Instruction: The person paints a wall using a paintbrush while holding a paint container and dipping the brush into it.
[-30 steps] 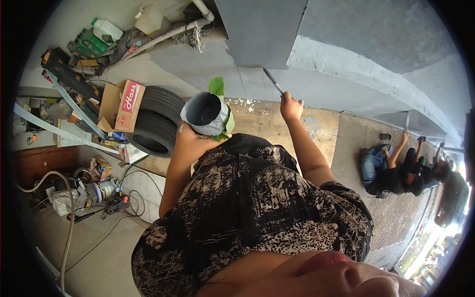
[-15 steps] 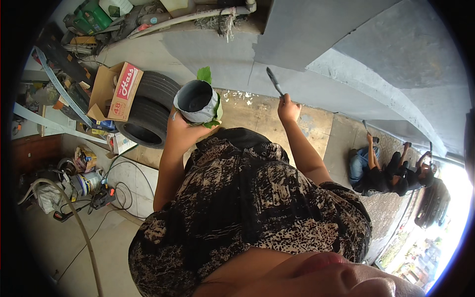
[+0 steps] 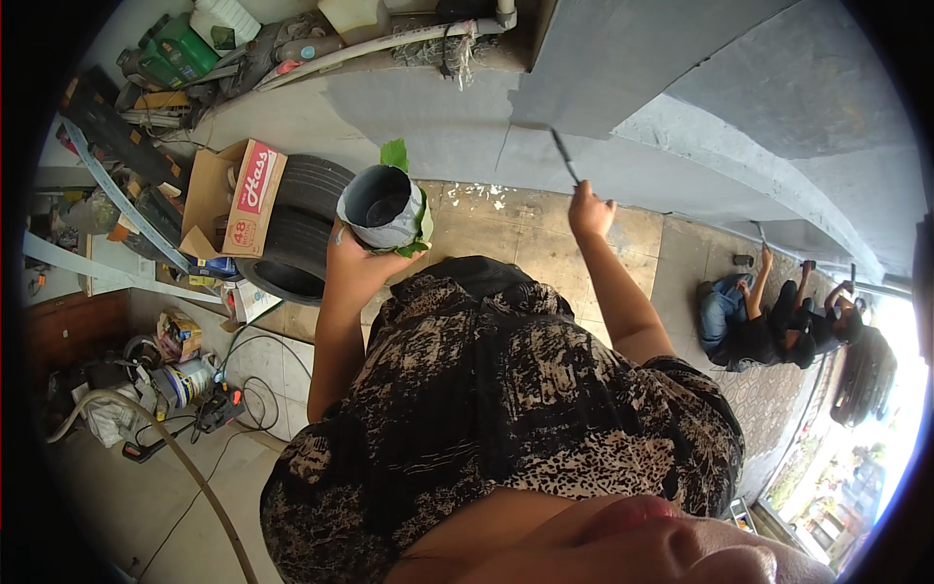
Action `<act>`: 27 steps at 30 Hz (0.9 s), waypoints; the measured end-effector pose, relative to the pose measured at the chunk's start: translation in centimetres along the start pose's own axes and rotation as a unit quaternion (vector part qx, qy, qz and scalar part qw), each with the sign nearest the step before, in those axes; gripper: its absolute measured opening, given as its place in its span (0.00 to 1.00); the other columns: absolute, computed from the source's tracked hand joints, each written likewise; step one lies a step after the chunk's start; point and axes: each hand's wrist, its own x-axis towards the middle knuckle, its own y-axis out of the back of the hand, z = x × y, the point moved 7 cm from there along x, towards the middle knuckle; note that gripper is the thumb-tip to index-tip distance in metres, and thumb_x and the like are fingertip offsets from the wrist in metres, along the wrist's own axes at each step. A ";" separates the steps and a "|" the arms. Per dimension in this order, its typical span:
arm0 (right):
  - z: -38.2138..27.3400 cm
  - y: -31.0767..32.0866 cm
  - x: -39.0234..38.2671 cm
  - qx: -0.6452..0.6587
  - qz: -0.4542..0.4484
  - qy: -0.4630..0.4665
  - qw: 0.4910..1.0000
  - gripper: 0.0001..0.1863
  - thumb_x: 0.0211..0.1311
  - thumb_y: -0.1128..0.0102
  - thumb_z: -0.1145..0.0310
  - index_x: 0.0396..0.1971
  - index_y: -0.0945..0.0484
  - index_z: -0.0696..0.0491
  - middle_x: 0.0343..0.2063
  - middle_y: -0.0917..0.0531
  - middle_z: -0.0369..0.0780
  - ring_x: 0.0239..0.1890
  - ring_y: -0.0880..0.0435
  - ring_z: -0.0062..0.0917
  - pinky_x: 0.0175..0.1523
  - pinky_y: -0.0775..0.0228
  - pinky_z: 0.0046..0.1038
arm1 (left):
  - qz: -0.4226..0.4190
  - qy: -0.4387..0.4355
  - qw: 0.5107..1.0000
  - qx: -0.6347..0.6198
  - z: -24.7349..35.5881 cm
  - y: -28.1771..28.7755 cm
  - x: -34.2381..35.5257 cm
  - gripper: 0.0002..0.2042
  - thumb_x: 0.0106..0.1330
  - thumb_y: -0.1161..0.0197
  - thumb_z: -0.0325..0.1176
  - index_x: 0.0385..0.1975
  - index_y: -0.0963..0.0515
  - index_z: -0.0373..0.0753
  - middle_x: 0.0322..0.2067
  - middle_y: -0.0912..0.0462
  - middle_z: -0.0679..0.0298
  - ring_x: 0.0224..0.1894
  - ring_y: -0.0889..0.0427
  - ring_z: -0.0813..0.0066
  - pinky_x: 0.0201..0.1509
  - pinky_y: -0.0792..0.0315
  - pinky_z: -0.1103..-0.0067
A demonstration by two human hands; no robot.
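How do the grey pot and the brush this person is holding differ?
Shape: the pot is wide, round and open-topped; the brush is long and thin.
Surroundings: green leaves sit against the pot's side; the brush has none.
Hold: the pot is in the left hand, the brush in the right hand.
Both are held off the ground.

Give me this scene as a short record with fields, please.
Left hand: holds a grey-smeared container, green leaves against its side
Right hand: grips a slim brush, tip at or near the grey wall
Left side: open cardboard box next to black tyres
Upper left: green jug, pale pipe
Far right: people, some with arms raised
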 end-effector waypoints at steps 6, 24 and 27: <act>-4.1 -1.2 2.6 0.053 -0.026 0.049 0.997 0.09 0.76 0.50 0.55 0.44 0.28 0.44 0.24 0.12 0.44 0.28 0.13 0.47 0.53 0.32 0.51 | -0.032 0.006 0.999 0.021 1.6 -1.7 0.8 0.39 0.44 0.14 0.28 0.59 0.29 0.31 0.52 0.17 0.57 0.54 0.17 0.69 0.60 0.24 0.72; -5.7 -3.8 2.6 0.117 -0.022 -0.047 0.992 0.11 0.76 0.51 0.54 0.44 0.27 0.45 0.24 0.13 0.46 0.30 0.13 0.49 0.54 0.32 0.53 | 0.008 0.014 0.998 0.055 1.8 -1.2 -2.4 0.34 0.44 0.13 0.32 0.53 0.23 0.32 0.49 0.15 0.59 0.51 0.16 0.72 0.56 0.22 0.73; -4.9 -4.3 1.1 0.147 -0.008 -0.080 0.986 0.12 0.76 0.53 0.54 0.44 0.27 0.46 0.25 0.12 0.45 0.31 0.13 0.49 0.53 0.33 0.55 | 0.018 0.026 0.998 0.054 1.7 -0.6 -3.2 0.32 0.45 0.13 0.31 0.50 0.21 0.32 0.47 0.14 0.59 0.49 0.15 0.72 0.55 0.22 0.74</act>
